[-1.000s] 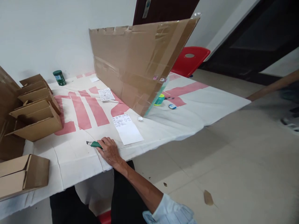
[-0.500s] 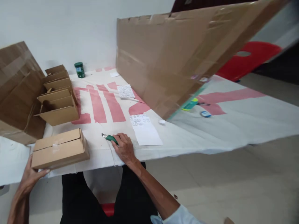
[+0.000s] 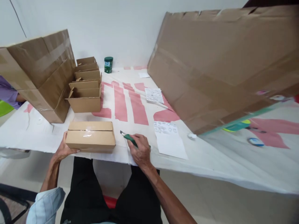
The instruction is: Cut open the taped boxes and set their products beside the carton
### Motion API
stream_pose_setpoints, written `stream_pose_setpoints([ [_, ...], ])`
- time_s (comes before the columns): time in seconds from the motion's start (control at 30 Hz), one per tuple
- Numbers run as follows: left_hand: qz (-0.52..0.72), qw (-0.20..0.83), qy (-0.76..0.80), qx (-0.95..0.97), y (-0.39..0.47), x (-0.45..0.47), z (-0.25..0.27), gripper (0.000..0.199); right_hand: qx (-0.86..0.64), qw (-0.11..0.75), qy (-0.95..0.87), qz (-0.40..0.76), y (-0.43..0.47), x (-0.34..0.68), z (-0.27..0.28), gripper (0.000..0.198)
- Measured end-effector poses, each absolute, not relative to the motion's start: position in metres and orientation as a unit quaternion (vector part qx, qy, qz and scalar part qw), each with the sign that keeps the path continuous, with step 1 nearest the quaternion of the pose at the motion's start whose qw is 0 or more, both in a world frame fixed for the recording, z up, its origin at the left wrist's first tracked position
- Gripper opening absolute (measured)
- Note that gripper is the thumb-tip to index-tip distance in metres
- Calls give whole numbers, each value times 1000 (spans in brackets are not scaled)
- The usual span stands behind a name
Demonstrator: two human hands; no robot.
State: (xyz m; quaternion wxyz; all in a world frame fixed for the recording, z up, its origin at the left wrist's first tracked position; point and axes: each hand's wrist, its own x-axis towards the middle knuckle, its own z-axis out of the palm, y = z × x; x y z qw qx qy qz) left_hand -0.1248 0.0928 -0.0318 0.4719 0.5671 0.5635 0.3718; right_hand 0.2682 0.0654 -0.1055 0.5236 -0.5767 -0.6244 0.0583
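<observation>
A closed cardboard box [image 3: 90,138], with shiny tape over its top seam, lies at the table's front edge. My left hand [image 3: 64,149] grips its near left corner, thumb along the front and the other fingers partly hidden behind the side. To the right of the box, my right hand [image 3: 141,151] is wrapped round a green utility knife [image 3: 130,139]. The knife's blade is out and points up and left, apart from the box. A sheet of paper with small drawn shapes [image 3: 171,143] lies to the right of that hand.
Several open small boxes [image 3: 85,104] stand in a row behind, beside a big taped carton [image 3: 44,71]. A green jar [image 3: 108,64] is by the wall. A large cardboard panel [image 3: 224,62] leans at right, with a tape roll [image 3: 255,142] beyond. A purple sleeve [image 3: 8,90] shows far left.
The view has swung left, so everything sits farther right in the picture. Both hands keep their holds on the box and the utility knife.
</observation>
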Motion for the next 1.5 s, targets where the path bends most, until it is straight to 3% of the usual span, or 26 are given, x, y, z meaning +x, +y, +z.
stream_pose_setpoints([
  [0.13, 368, 473, 538, 593, 84, -114, -36, 119, -501, 588, -575, 269, 50, 234, -78, 43],
  [0.23, 365, 461, 531, 610, 80, -108, -33, 116, -486, 589, -543, 349, 43, 215, -57, 53],
  [0.5, 389, 470, 476, 633, 68, -94, -36, 108, -537, 595, -464, 376, 43, 225, -54, 56],
  [0.73, 438, 456, 409, 658, 64, -72, -57, 117, -504, 632, -336, 482, 51, 264, -81, 54],
  [1.03, 463, 384, 385, 700, 57, -56, -23, 107, -475, 617, -333, 531, 48, 274, -84, 41],
  [1.2, 448, 352, 384, 726, 54, -64, -3, 109, -482, 599, -320, 553, 49, 265, -91, 45],
  [1.33, 438, 328, 389, 741, 56, -64, 9, 104, -556, 559, -365, 495, 54, 269, -75, 54],
  [1.43, 428, 317, 387, 752, 58, -57, 17, 103, -610, 568, -468, 294, 56, 270, -31, 40],
  [1.5, 422, 309, 381, 762, 58, -50, 23, 103, -556, 578, -581, 140, 55, 266, 10, 29],
])
